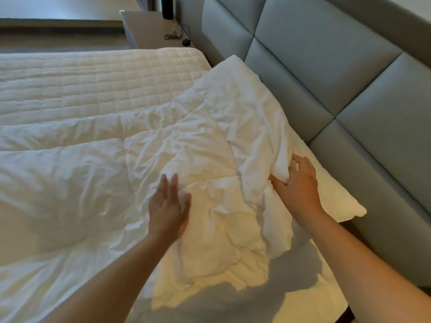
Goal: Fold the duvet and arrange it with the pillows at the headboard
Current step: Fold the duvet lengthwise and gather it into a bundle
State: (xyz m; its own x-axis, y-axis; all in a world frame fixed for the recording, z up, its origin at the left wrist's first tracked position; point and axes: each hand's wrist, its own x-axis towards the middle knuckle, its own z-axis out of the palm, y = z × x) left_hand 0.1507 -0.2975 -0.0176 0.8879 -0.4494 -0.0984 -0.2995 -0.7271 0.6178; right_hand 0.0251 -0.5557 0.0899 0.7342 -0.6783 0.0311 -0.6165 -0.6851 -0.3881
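Observation:
A white, crumpled duvet (pixel 210 141) lies bunched along the grey padded headboard (pixel 326 66) on the right. My right hand (pixel 298 183) grips a raised fold of it near the headboard. My left hand (pixel 169 206) lies flat on the fabric in the middle, fingers spread and slightly blurred. A white pillow (pixel 345 201) shows under the duvet by the headboard, mostly covered. Another plump white pillow or duvet roll (pixel 58 183) lies at the left.
The quilted mattress cover (pixel 93 78) is bare at the far side. A grey nightstand (pixel 149 31) with a black cable and a dark cylinder stands beyond the bed's corner. Floor shows at the top left.

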